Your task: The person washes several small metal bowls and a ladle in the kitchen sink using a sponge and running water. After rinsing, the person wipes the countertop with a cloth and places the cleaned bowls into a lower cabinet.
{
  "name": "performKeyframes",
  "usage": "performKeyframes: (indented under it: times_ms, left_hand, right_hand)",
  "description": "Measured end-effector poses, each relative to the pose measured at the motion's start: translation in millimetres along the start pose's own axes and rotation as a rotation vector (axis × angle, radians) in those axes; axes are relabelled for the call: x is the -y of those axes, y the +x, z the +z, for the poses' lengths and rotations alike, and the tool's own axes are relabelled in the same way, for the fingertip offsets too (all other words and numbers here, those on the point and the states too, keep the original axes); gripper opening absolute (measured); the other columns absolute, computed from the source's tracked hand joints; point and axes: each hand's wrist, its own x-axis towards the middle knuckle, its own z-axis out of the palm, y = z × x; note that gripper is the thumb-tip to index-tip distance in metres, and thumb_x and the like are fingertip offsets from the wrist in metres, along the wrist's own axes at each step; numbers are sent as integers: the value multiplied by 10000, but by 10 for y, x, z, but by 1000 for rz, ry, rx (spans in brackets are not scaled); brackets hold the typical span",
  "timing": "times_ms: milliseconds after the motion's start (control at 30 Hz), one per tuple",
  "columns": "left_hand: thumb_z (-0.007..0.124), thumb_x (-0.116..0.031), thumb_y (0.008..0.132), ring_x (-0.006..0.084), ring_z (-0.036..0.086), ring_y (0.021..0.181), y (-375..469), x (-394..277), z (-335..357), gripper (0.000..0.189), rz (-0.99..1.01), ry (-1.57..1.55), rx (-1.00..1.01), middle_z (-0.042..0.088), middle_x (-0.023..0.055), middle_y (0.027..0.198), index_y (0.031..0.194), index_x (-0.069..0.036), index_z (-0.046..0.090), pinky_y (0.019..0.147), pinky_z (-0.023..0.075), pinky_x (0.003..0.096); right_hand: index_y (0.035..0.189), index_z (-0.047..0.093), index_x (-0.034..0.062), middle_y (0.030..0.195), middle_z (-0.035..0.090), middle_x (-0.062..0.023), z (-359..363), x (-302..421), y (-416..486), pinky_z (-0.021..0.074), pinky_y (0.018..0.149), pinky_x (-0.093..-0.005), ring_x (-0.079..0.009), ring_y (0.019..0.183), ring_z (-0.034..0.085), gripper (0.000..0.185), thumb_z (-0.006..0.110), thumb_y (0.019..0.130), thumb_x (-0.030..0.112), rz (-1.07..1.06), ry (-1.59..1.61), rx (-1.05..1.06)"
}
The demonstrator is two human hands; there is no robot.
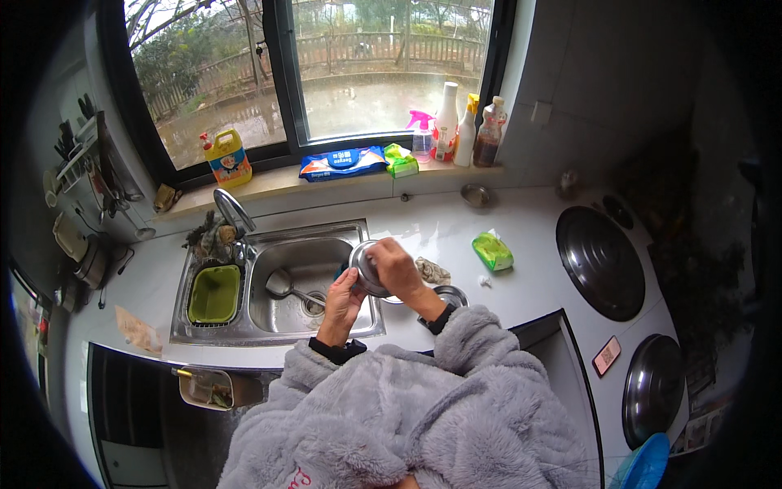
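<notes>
My left hand (343, 305) grips the lower left rim of a round metal lid or dish (365, 269), raised over the right edge of the steel sink. My right hand (396, 269) lies against its face with bent fingers; whether a cloth is under them cannot be told. Behind my right wrist, a crumpled patterned cloth (432, 271) and a round metal dish (452, 296) rest on the white counter. Part of a pale round item shows below the held piece. A metal ladle (281, 283) lies in the sink basin (327, 252).
A green basin (214, 294) sits left, under the faucet (234, 209). Bottles, including a yellow jug (228, 160), and wipes (343, 164) line the sill. A green tissue pack (493, 250), small metal bowl (475, 195), large pan lids (600, 263) and a phone (606, 356) are at right.
</notes>
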Motion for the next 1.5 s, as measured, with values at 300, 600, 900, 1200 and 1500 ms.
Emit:
performKeyframes:
  times_ms: [300,600,900,1200,1500]
  left_hand:
    - [592,-130,968,139,668,874,-12,-403,-73,91,187,-125,-55,699,26,973,1014,-79,651,800,564,302]
    - [654,-26,898,184,641,972,-58,-352,95,139,456,507,-84,666,63,1046,1027,-62,692,889,492,294]
    - [740,-14,740,365,390,1342,-292,-439,520,271,1028,1638,285,448,176,1415,983,-137,743,1110,322,471]
    - [826,-229,763,310,442,1322,-284,-372,473,1166,347,592,301,321,181,1491,1532,-171,-49,1032,478,442]
    - [359,-703,921,314,483,1291,-373,-312,536,806,-73,150,373,471,142,1417,1451,-95,354,1048,407,586]
  right_hand:
    - [921,668,56,964,606,-157,-10,82,-478,527,763,-406,-349,863,633,125,617,812,23,98,132,515]
    - [1059,631,-17,917,648,-55,-303,-420,-226,526,736,-288,-128,801,621,194,621,917,115,930,997,123]
    - [1159,525,34,1092,602,-78,-290,-388,-242,508,858,-314,-176,1002,585,334,671,914,210,1117,1409,34]
    - [1155,519,5,998,635,-64,-285,-494,-363,523,839,-307,-165,895,629,290,616,896,92,1070,1405,71]
    - [1064,607,3,928,646,-48,-177,-365,-393,523,735,-271,-127,798,612,226,675,884,121,1001,1121,159]
